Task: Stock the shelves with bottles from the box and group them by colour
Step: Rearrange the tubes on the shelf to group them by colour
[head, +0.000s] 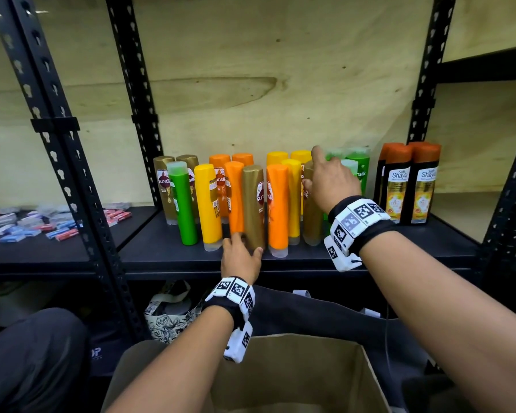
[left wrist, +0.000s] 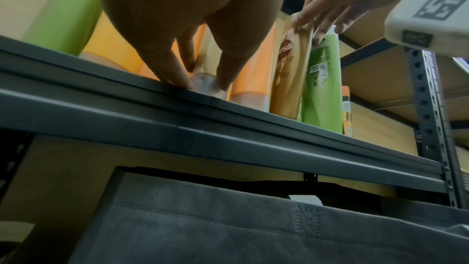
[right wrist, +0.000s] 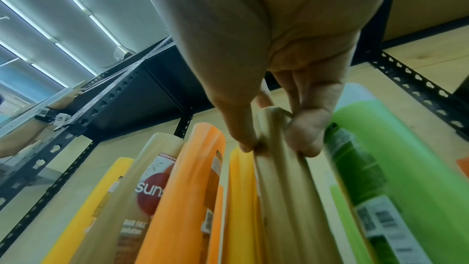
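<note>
While left hand (head: 240,257) grip pinches glossy gold bottle (head: 253,204) base, right hand (head: 331,181) grip clasps second gold bottle (right wrist: 281,188) top.

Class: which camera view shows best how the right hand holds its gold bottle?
The right wrist view: the right hand pinches the gold bottle near its top. The head view hides the grip behind the hand; the left wrist view shows it small and far off.

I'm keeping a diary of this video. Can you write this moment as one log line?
left hand: holds front gold plastic bottle base | right hand: pinches another gold bottle top | black shelf: colours mixed
</note>
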